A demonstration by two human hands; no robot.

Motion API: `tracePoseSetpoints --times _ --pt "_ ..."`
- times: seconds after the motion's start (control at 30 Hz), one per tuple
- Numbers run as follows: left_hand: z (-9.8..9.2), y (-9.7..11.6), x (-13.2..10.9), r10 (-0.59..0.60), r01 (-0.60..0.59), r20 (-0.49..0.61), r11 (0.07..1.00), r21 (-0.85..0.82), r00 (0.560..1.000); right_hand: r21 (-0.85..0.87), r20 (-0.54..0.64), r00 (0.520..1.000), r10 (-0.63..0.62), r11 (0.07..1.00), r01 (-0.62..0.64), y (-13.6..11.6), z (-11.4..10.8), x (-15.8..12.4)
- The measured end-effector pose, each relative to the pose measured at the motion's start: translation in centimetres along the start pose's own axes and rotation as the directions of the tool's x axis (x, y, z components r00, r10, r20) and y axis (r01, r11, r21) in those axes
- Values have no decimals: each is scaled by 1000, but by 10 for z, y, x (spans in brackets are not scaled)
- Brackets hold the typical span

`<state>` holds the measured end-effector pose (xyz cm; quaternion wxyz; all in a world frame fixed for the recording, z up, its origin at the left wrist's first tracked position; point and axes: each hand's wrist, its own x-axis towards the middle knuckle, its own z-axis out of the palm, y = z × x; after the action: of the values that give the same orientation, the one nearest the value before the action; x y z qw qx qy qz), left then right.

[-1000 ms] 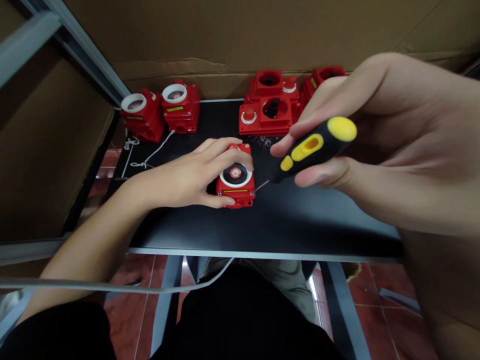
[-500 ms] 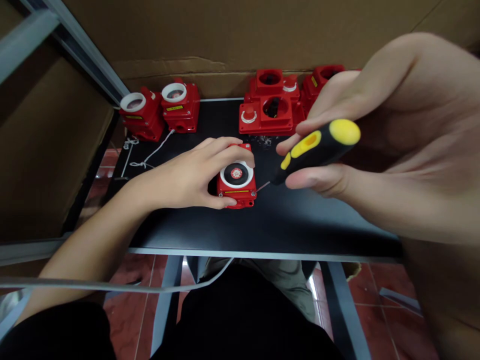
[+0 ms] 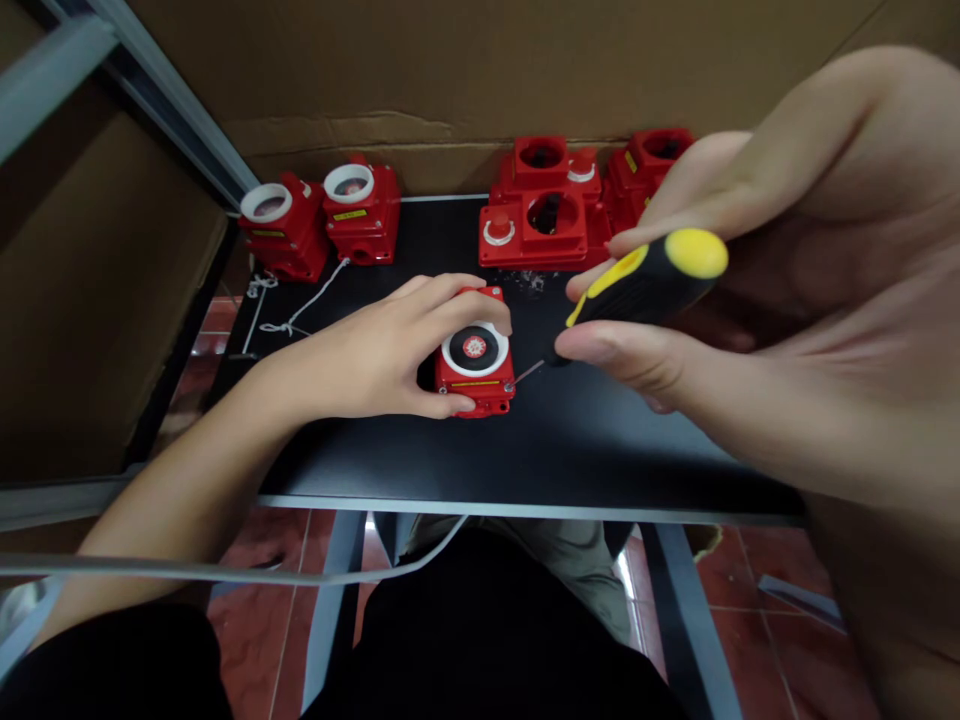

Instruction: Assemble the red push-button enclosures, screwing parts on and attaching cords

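On the black tabletop sits a red box (image 3: 475, 382) with a white ring and a black round centre bearing a red and white emblem. My left hand (image 3: 409, 345) is wrapped over its left side, thumb at the front and fingers over the back. A black and yellow screwdriver (image 3: 637, 295) is gripped between the thumb and fingers of my right hand (image 3: 787, 270). Its thin shaft slants down to the left, and the tip meets the screw at the box's front right corner. The fingers' far ends are partly hidden behind the handle.
Two red boxes (image 3: 365, 225) with white rings stand at the back left, white cord (image 3: 300, 310) beside them. Several red housings (image 3: 555, 235) with round openings are grouped at the back right. A cardboard wall (image 3: 450, 70) rises behind; a metal frame (image 3: 165, 90) stands left.
My right hand has turned the screwdriver handle, so its yellow inlay faces more upward, and the thumb has shifted left. My left hand and the box stay almost in place.
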<state>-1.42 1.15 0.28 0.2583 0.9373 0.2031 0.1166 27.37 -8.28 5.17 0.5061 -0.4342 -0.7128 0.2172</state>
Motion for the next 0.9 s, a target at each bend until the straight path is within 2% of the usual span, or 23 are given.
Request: tracePoseSetpoints --times 0.13,0.3,0.47,0.57,0.7,0.9 --pt "0 0 0 -6 6 4 1000 1 1000 -21 14 1000 16 1000 -16 -4 0 -3" --pt "0 1 0 -4 4 2 1000 5 1000 -25 -25 1000 13 1000 -14 -3 0 -5" --pt "-1 3 1 -7 7 -4 1000 4 1000 -28 -6 998 64 998 -64 -6 0 -6" --pt "-1 4 1 -12 12 6 1000 10 1000 -31 5 999 48 998 -47 -6 2 -7" --pt "-1 5 1 -16 16 10 1000 27 1000 -71 -57 998 28 997 -32 -5 5 -9" --pt "0 3 0 -11 11 0 1000 21 1000 -91 -85 990 110 989 -118 -16 7 -10"
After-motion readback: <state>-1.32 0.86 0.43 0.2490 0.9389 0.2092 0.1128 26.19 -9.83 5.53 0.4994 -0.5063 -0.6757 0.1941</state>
